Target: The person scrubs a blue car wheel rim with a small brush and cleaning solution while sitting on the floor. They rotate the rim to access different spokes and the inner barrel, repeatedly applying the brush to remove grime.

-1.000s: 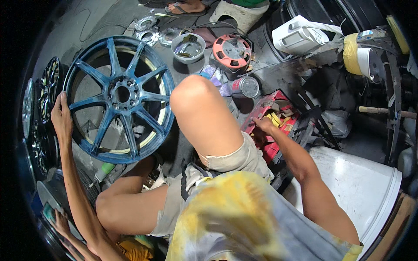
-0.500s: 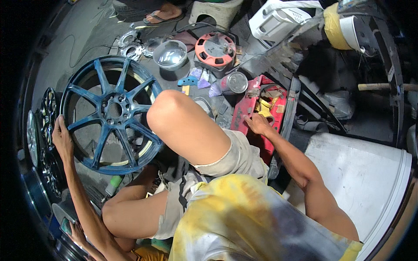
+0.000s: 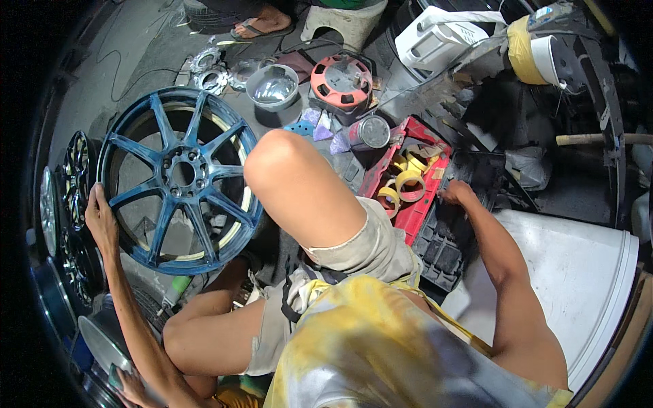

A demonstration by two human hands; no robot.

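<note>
On the left, a blue multi-spoke wheel rim [image 3: 163, 136] stands tilted, its outer edge gripped by my left hand [image 3: 102, 221]. My right hand [image 3: 459, 193] has its fingers curled at the black lid [image 3: 442, 248] of a red toolbox [image 3: 415, 224]; the fingertips are partly hidden. The lid leans out to the right of the box. Inside the toolbox lie several rolls of yellow masking tape [image 3: 410, 185]. My raised knee sits between the wheel rim and the toolbox.
Beyond my knee are a bowl [image 3: 272, 87], an orange-and-black reel [image 3: 341, 83], a tin can [image 3: 373, 132] and purple-white pieces [image 3: 321, 126]. More wheels [image 3: 78, 163] stand at far left. Another person's hand [image 3: 132, 389] shows at lower left, another foot [image 3: 264, 23] at the top.
My right hand has left the tape rolls inside the toolbox and moved right to its lid. The lid has swung outward, showing its inside. My left hand keeps hold of the wheel rim.
</note>
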